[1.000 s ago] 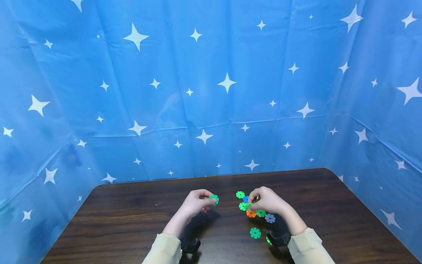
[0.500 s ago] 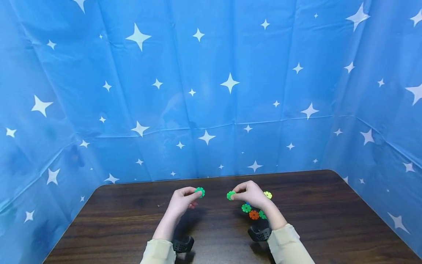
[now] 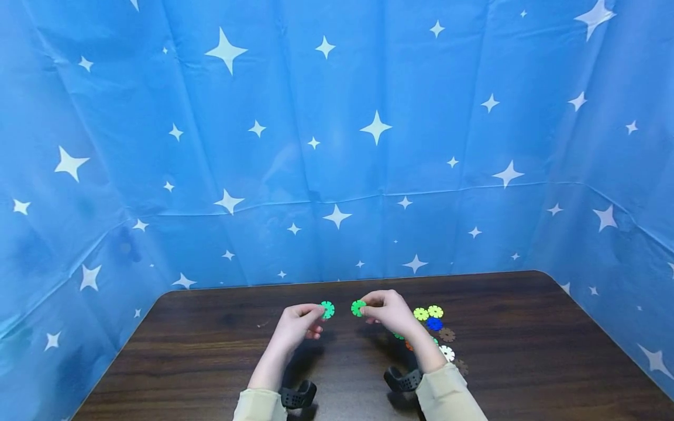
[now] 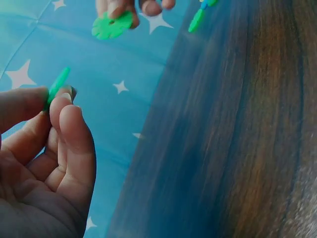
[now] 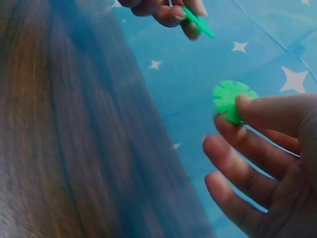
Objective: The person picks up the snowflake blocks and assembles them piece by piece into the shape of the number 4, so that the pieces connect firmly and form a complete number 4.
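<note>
Between thumb and fingers, my left hand (image 3: 296,328) pinches a green notched disc (image 3: 327,310), seen nearly edge-on in the left wrist view. My right hand (image 3: 391,313) pinches a second green notched disc (image 3: 358,308), whose flat face shows in the right wrist view (image 5: 229,100). Both discs are held up above the table, facing each other with a small gap between them. The other fingers of the right hand spread loosely below its disc in the right wrist view.
Right of my right hand lie loose notched discs on the dark wooden table (image 3: 210,345): yellow (image 3: 420,314), blue (image 3: 434,324), brown (image 3: 446,334) and white (image 3: 447,352). The right forearm partly covers green and orange ones. A blue star-patterned curtain (image 3: 295,175) stands behind the table.
My right hand has left the disc pile with a green disc and moved left toward the left hand. The left hand shifted left, then slightly back right. The gap between the discs has narrowed.
</note>
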`<action>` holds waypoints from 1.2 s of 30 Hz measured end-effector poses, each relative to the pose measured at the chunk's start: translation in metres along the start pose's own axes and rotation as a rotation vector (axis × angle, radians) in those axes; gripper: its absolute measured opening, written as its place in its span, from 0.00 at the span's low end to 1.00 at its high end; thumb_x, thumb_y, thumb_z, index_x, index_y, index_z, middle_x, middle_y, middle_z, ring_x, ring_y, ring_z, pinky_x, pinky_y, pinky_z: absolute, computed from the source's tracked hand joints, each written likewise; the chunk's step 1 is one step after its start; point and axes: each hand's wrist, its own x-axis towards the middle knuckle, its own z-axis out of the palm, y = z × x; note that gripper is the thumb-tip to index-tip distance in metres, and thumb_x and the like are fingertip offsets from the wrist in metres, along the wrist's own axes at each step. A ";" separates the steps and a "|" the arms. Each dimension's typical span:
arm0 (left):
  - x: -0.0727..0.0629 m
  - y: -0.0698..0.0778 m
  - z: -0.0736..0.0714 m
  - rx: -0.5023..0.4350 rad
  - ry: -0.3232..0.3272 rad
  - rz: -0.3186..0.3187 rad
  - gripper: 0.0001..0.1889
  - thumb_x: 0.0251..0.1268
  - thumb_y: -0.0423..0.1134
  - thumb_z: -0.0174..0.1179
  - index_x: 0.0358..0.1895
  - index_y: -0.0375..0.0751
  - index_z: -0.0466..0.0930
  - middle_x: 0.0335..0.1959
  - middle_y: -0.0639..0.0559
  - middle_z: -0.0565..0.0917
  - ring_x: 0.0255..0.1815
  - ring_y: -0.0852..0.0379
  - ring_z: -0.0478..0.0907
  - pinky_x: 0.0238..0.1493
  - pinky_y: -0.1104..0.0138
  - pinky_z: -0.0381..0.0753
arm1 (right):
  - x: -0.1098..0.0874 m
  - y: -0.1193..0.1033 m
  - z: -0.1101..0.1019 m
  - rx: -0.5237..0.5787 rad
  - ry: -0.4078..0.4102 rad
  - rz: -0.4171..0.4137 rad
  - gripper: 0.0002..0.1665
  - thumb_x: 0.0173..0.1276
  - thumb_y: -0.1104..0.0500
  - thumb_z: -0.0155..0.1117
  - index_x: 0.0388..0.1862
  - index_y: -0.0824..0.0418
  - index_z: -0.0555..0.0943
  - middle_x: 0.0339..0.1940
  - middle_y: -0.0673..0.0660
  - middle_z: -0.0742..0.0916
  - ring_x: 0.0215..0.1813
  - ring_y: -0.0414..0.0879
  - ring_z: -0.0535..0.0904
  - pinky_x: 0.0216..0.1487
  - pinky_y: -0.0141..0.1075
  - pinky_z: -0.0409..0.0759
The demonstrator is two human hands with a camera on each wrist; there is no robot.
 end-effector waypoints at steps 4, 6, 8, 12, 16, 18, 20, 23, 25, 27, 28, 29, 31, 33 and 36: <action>0.004 -0.004 0.005 -0.006 0.006 -0.007 0.14 0.67 0.38 0.61 0.41 0.26 0.82 0.24 0.48 0.82 0.20 0.59 0.76 0.24 0.68 0.80 | 0.004 0.006 0.006 0.029 0.050 -0.004 0.09 0.65 0.65 0.65 0.42 0.68 0.84 0.32 0.63 0.87 0.29 0.50 0.85 0.34 0.45 0.83; 0.004 -0.002 0.007 -0.005 0.007 -0.017 0.14 0.68 0.40 0.61 0.37 0.28 0.82 0.22 0.49 0.81 0.19 0.60 0.75 0.23 0.69 0.79 | 0.004 0.004 0.008 0.038 0.072 -0.003 0.08 0.64 0.65 0.65 0.41 0.68 0.84 0.32 0.61 0.87 0.29 0.51 0.85 0.32 0.44 0.83; 0.004 -0.001 0.009 0.001 0.004 -0.022 0.14 0.68 0.41 0.60 0.33 0.29 0.81 0.20 0.51 0.79 0.18 0.61 0.74 0.21 0.69 0.78 | 0.003 0.003 0.009 0.051 0.087 -0.004 0.08 0.65 0.65 0.65 0.41 0.67 0.84 0.32 0.60 0.87 0.30 0.52 0.85 0.32 0.45 0.83; 0.002 0.000 0.012 0.009 -0.014 -0.019 0.16 0.70 0.43 0.59 0.31 0.31 0.81 0.19 0.52 0.77 0.18 0.61 0.73 0.20 0.70 0.76 | 0.003 0.002 0.012 0.085 0.088 0.014 0.08 0.65 0.65 0.65 0.42 0.67 0.84 0.34 0.62 0.88 0.31 0.54 0.86 0.35 0.49 0.83; 0.000 -0.001 0.013 0.021 -0.028 -0.007 0.17 0.70 0.43 0.59 0.32 0.29 0.81 0.19 0.52 0.77 0.18 0.61 0.73 0.21 0.71 0.76 | 0.003 0.002 0.015 0.101 0.073 0.016 0.09 0.66 0.66 0.64 0.43 0.68 0.84 0.37 0.67 0.87 0.33 0.57 0.86 0.37 0.53 0.82; 0.000 -0.002 0.014 0.031 -0.033 -0.008 0.17 0.70 0.43 0.59 0.32 0.29 0.81 0.19 0.52 0.77 0.18 0.61 0.74 0.21 0.71 0.77 | 0.003 0.002 0.016 0.103 0.066 0.007 0.09 0.67 0.67 0.63 0.44 0.70 0.83 0.37 0.68 0.87 0.34 0.59 0.85 0.37 0.55 0.82; 0.000 -0.003 0.014 0.039 -0.035 -0.013 0.17 0.69 0.43 0.59 0.33 0.28 0.81 0.20 0.52 0.77 0.18 0.61 0.74 0.22 0.71 0.77 | 0.003 0.001 0.017 0.108 0.059 -0.011 0.09 0.67 0.67 0.62 0.44 0.72 0.82 0.37 0.69 0.86 0.34 0.61 0.85 0.37 0.56 0.81; -0.001 -0.003 0.013 0.041 -0.036 -0.022 0.18 0.69 0.43 0.59 0.35 0.26 0.81 0.20 0.52 0.77 0.19 0.61 0.74 0.22 0.71 0.77 | 0.003 0.001 0.018 0.102 0.054 -0.019 0.09 0.67 0.66 0.63 0.44 0.70 0.83 0.36 0.65 0.87 0.34 0.57 0.86 0.37 0.54 0.82; -0.001 -0.003 0.012 0.043 -0.039 -0.021 0.18 0.69 0.43 0.59 0.35 0.25 0.81 0.20 0.52 0.77 0.19 0.61 0.74 0.23 0.71 0.78 | 0.003 0.000 0.018 0.097 0.052 -0.020 0.09 0.67 0.65 0.64 0.44 0.68 0.83 0.36 0.64 0.87 0.33 0.54 0.86 0.37 0.52 0.83; -0.001 -0.003 0.012 0.048 -0.044 -0.019 0.19 0.69 0.44 0.59 0.36 0.25 0.80 0.20 0.52 0.77 0.19 0.61 0.74 0.23 0.70 0.78 | 0.002 0.001 0.019 0.090 0.049 -0.015 0.09 0.67 0.64 0.64 0.44 0.66 0.84 0.37 0.63 0.87 0.33 0.51 0.86 0.37 0.50 0.83; -0.001 -0.003 0.011 0.049 -0.048 -0.020 0.19 0.69 0.44 0.59 0.36 0.25 0.80 0.20 0.52 0.77 0.19 0.61 0.74 0.23 0.70 0.78 | 0.002 0.001 0.019 0.089 0.046 -0.013 0.09 0.67 0.63 0.64 0.44 0.66 0.84 0.37 0.64 0.87 0.33 0.50 0.86 0.37 0.49 0.83; 0.000 -0.003 0.011 0.051 -0.052 -0.021 0.19 0.69 0.44 0.60 0.36 0.25 0.80 0.20 0.52 0.77 0.19 0.61 0.74 0.23 0.70 0.78 | 0.002 0.001 0.019 0.087 0.044 -0.014 0.09 0.67 0.63 0.64 0.44 0.65 0.84 0.37 0.64 0.87 0.33 0.50 0.86 0.37 0.49 0.83; 0.000 -0.003 0.011 0.050 -0.060 -0.028 0.18 0.69 0.43 0.60 0.36 0.25 0.80 0.20 0.52 0.77 0.19 0.61 0.74 0.23 0.70 0.78 | 0.002 0.001 0.019 0.086 0.039 -0.018 0.09 0.67 0.63 0.64 0.44 0.66 0.84 0.38 0.65 0.87 0.33 0.50 0.86 0.37 0.48 0.84; 0.000 -0.003 0.011 0.049 -0.066 -0.037 0.18 0.69 0.43 0.60 0.36 0.25 0.80 0.19 0.52 0.77 0.19 0.61 0.74 0.23 0.71 0.78 | 0.002 0.001 0.018 0.085 0.039 -0.024 0.09 0.67 0.63 0.64 0.43 0.65 0.84 0.37 0.64 0.87 0.33 0.50 0.86 0.36 0.47 0.84; -0.001 -0.001 0.011 0.050 -0.073 -0.041 0.19 0.69 0.43 0.60 0.36 0.24 0.80 0.19 0.52 0.77 0.19 0.61 0.74 0.23 0.71 0.77 | 0.003 0.001 0.018 0.076 0.043 -0.030 0.08 0.67 0.63 0.64 0.43 0.65 0.84 0.36 0.62 0.87 0.32 0.49 0.86 0.36 0.47 0.84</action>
